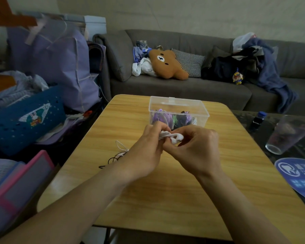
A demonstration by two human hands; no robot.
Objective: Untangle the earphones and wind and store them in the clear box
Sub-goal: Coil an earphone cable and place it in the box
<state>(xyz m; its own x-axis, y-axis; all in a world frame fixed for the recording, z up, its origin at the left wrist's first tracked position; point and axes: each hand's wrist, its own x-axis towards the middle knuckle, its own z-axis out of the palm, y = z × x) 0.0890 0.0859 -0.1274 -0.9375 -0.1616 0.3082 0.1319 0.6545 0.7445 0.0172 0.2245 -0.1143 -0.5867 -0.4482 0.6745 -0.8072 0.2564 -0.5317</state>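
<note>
Head view: left hand (146,148) and right hand (199,148) both pinch white earphones (174,138), clear box (178,111) just beyond at 12 o'clock.

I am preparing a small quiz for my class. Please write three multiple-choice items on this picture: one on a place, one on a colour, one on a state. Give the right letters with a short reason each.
1. Where does the clear box stand?
A. on the sofa
B. on the wooden table, beyond the hands
C. on the floor

2. What colour are the earphones in the hands?
A. white
B. red
C. yellow

3. What is the state of the clear box?
A. empty
B. lying on its side
C. upright, already holding wound purple and dark cables

Answers:
1 B: the box rests on the table top, just behind the left hand and right hand.
2 A: the buds and cable between the fingers are white.
3 C: coloured bundles show through its walls.
</note>
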